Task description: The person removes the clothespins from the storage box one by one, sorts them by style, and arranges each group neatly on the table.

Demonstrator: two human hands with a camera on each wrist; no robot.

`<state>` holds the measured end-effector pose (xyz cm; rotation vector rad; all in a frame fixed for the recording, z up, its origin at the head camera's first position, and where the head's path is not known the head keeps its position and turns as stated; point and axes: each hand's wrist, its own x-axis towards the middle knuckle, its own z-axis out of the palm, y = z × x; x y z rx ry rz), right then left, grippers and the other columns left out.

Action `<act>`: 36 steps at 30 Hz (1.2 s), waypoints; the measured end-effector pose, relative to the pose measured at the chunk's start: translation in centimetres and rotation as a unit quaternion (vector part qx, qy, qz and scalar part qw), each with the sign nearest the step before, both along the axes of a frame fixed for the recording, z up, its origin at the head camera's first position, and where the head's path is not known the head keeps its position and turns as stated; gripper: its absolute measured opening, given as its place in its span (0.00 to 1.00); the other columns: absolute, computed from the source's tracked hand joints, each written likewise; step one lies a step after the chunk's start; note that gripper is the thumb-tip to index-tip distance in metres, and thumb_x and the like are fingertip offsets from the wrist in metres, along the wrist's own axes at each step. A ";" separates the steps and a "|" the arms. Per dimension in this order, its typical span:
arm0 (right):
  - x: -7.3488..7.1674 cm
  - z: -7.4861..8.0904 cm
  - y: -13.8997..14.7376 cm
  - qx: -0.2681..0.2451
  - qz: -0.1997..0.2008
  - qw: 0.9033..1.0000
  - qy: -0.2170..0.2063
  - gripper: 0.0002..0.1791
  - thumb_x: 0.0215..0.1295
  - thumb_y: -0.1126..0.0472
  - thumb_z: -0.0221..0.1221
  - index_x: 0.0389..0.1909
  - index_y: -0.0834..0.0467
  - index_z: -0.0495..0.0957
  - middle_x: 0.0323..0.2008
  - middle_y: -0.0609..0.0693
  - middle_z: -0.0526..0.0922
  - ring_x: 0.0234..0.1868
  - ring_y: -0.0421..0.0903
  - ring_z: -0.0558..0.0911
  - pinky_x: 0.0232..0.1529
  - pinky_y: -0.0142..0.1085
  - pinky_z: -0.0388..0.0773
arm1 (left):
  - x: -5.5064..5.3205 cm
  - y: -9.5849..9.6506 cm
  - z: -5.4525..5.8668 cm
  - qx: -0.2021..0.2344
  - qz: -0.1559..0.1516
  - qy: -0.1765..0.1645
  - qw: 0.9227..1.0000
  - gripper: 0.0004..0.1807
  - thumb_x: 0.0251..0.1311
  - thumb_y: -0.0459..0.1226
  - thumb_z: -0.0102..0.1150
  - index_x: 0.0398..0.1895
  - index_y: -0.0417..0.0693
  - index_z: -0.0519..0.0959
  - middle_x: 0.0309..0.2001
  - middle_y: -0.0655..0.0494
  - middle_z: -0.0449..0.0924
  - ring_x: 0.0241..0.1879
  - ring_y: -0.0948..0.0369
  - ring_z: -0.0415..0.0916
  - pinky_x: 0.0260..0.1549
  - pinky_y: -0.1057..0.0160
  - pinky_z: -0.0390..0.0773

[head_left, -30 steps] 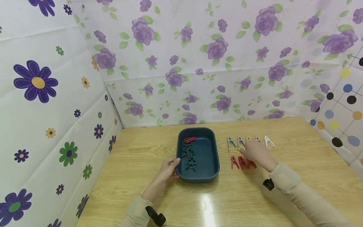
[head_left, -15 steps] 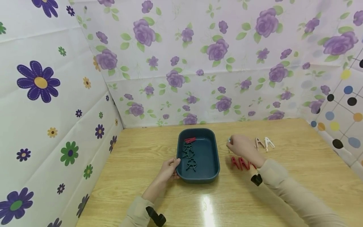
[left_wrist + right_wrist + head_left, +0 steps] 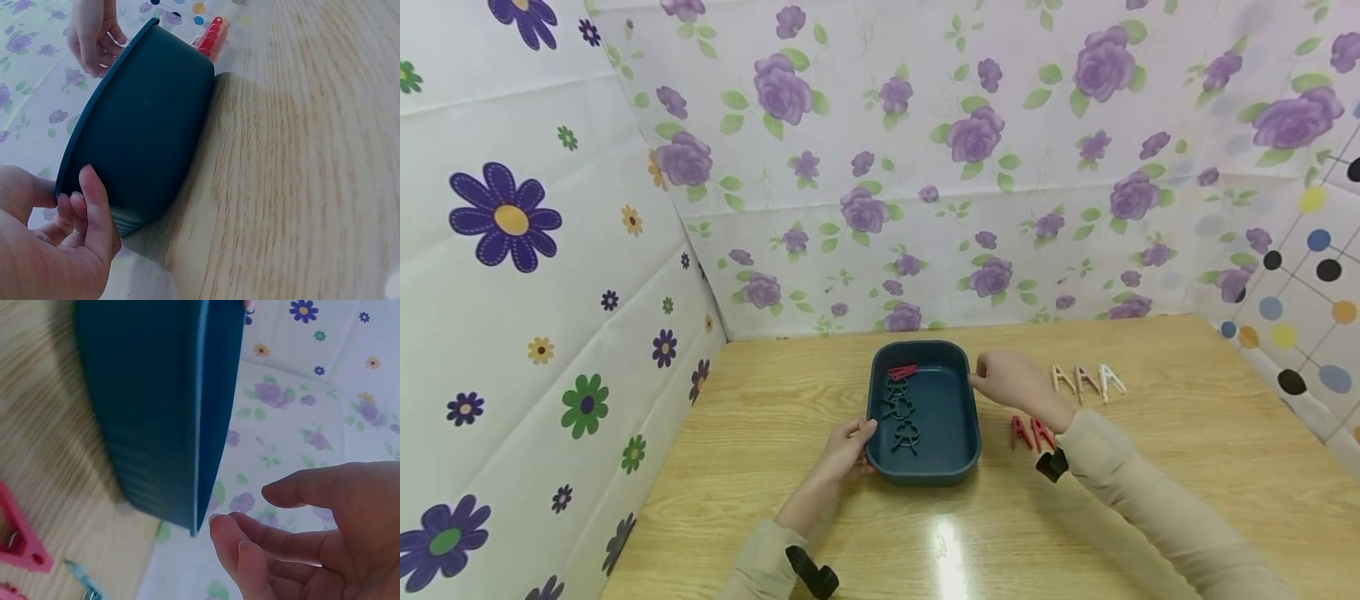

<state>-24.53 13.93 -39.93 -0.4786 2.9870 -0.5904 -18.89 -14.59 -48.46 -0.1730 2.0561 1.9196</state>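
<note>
A dark blue-green plastic bin [image 3: 925,478] lies on the table. My left hand [image 3: 844,450] holds its left side, thumb at the rim and fingers against the outer wall. Inside the bin lie a red clothespin [image 3: 902,372] and three dark green ring-shaped clips [image 3: 906,435]. My right hand [image 3: 1018,385] is over the table at the bin's right rim. In the right wrist view its thumb and fingers are apart and loosely bent, with nothing seen between them. A teal clothespin [image 3: 85,581] on the table shows there, hidden by the hand in the head view.
Right of the bin stand a peach clothespin [image 3: 1062,379], a brown clothespin [image 3: 1084,382] and a white clothespin [image 3: 1111,380] in a row. Red clothespins [image 3: 1021,432] lie nearer, partly covered by the right wrist. A floral cloth wall [image 3: 850,208] rises behind the table.
My right hand has moved left from above the row of clothespins to the bin's right rim, uncovering the peach and brown clothespins. My left hand keeps its hold on the bin.
</note>
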 end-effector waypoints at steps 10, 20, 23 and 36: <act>-0.3 1.4 -2.5 -0.005 0.057 0.998 -0.027 0.21 0.69 0.55 0.56 0.14 0.53 0.70 0.11 0.43 0.63 0.14 0.40 0.60 0.20 0.32 0.58 | 0.0 0.1 0.0 -0.006 0.008 0.001 1.000 0.16 0.70 0.45 0.51 0.25 0.49 0.66 0.16 0.59 0.60 0.17 0.64 0.63 0.23 0.66 0.77; -1.2 1.8 -5.1 0.033 0.071 0.995 -0.062 0.27 0.70 0.55 0.54 0.10 0.50 0.59 0.09 0.43 0.55 0.13 0.39 0.52 0.19 0.31 0.53 | 0.2 0.1 0.3 -0.010 0.005 0.004 1.000 0.17 0.71 0.46 0.50 0.25 0.50 0.66 0.17 0.59 0.61 0.17 0.64 0.63 0.23 0.66 0.77; -1.5 1.6 -5.7 0.040 0.075 0.994 -0.074 0.26 0.70 0.55 0.54 0.10 0.50 0.60 0.10 0.43 0.54 0.13 0.39 0.51 0.19 0.31 0.53 | 0.3 0.2 0.2 -0.005 0.003 0.008 1.000 0.17 0.71 0.46 0.51 0.24 0.52 0.65 0.16 0.59 0.60 0.17 0.64 0.63 0.23 0.66 0.77; -4.0 0.3 -8.0 0.032 0.093 0.986 -0.133 0.12 0.70 0.62 0.49 0.47 0.64 0.74 0.24 0.49 0.72 0.19 0.41 0.67 0.25 0.33 0.65 | 0.2 0.2 0.2 -0.007 0.007 0.005 1.000 0.17 0.71 0.45 0.50 0.24 0.51 0.64 0.16 0.59 0.60 0.17 0.64 0.62 0.22 0.66 0.77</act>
